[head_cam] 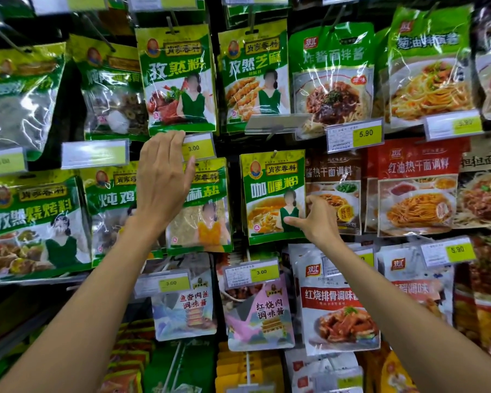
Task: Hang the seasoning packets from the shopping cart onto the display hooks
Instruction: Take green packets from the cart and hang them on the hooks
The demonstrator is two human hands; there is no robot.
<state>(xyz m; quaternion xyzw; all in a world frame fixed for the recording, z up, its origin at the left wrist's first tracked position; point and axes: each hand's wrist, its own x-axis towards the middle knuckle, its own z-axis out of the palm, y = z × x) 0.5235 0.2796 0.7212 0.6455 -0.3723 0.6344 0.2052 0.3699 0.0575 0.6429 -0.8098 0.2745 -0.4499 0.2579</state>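
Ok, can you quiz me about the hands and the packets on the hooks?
1. True or false: the right hand pinches a green packet by its lower right corner.
2. Which price is on the yellow tag next to the fingertips of the left hand? A 3.00, B 5.90, C 9.50.
3. Which hand holds nothing?
Key: 1 true; 2 A; 3 the left hand.
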